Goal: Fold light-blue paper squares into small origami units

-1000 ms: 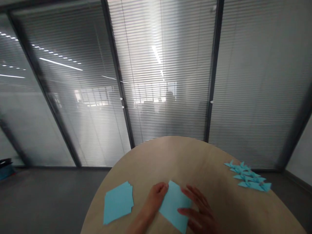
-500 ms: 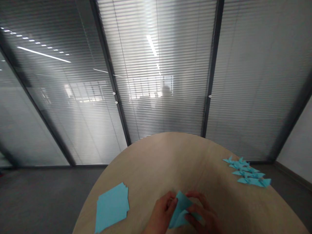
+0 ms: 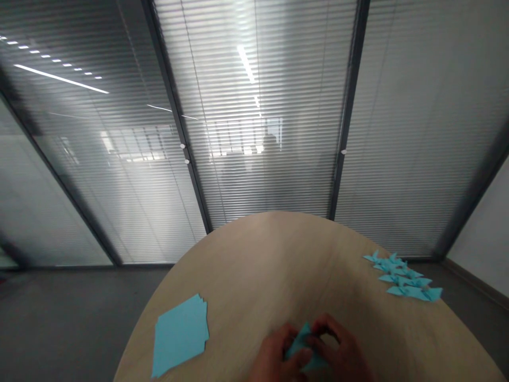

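At the bottom edge of the head view both hands meet over one light blue paper sheet (image 3: 303,347), which is bent up between them. My left hand (image 3: 276,355) pinches the sheet's left side with closed fingers. My right hand (image 3: 342,353) curls over its right side, fingertips pressed on the paper. The sheet is folded over and mostly covered by the fingers. Everything rests on a round light wooden table (image 3: 278,260).
A stack of flat light blue sheets (image 3: 181,333) lies on the table to the left. Several folded blue paper shapes (image 3: 403,276) lie in a row near the table's right edge. Beyond the table stand glass walls with blinds and a dark grey floor.
The sheet lay flat under my hands a second ago. It has since been lifted and folded, and both hands have closed in on it, lower in the view.
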The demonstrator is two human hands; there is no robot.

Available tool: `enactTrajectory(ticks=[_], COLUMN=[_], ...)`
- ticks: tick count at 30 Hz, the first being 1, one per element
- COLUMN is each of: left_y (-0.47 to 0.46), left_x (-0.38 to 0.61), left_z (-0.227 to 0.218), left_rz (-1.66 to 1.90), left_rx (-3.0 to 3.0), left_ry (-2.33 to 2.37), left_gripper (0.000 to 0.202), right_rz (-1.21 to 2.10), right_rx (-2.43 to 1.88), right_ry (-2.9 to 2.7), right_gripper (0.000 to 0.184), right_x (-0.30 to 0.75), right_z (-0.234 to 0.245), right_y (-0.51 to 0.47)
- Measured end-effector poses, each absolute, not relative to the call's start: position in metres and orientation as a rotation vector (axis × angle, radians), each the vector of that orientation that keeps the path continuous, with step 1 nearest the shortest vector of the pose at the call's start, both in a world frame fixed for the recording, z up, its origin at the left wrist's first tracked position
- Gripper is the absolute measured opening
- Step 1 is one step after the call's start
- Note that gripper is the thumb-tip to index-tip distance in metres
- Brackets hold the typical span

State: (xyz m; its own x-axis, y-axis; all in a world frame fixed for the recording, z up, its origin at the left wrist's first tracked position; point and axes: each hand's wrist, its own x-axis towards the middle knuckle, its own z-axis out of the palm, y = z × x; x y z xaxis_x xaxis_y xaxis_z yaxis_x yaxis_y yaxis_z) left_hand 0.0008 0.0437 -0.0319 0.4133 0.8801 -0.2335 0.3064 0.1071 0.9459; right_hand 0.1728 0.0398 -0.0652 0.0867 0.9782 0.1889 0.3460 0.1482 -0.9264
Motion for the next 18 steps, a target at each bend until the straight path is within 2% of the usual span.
enactTrajectory(ticks=[4, 12, 15, 18], left_y=[0.04, 0.047, 0.055, 0.064], left_x=[0.002, 0.002, -0.011, -0.042], left_z=[-0.03, -0.037, -0.022, 0.0], left_rz=[0.622, 0.539, 0.491, 0.655], left_rx=[1.39, 1.492, 1.664, 2.047], left_ry=[1.11, 1.164, 1.258, 1.523], left_gripper=[0.027, 0.027, 0.027, 0.032], right_rz=[0.971, 1.027, 0.913, 0.693], right_rx=[-1.33, -1.272, -1.281, -1.367], right_ry=[-1.356, -1.361, -1.446, -1.492], right_gripper=[0.021, 0.022, 0.031, 0.038], right_x=[0.169, 0.168, 0.169, 0.172], right_z=[-0.062, -0.071, -0.083, -0.09], right_y=[0.037, 0.037, 0.041, 0.042])
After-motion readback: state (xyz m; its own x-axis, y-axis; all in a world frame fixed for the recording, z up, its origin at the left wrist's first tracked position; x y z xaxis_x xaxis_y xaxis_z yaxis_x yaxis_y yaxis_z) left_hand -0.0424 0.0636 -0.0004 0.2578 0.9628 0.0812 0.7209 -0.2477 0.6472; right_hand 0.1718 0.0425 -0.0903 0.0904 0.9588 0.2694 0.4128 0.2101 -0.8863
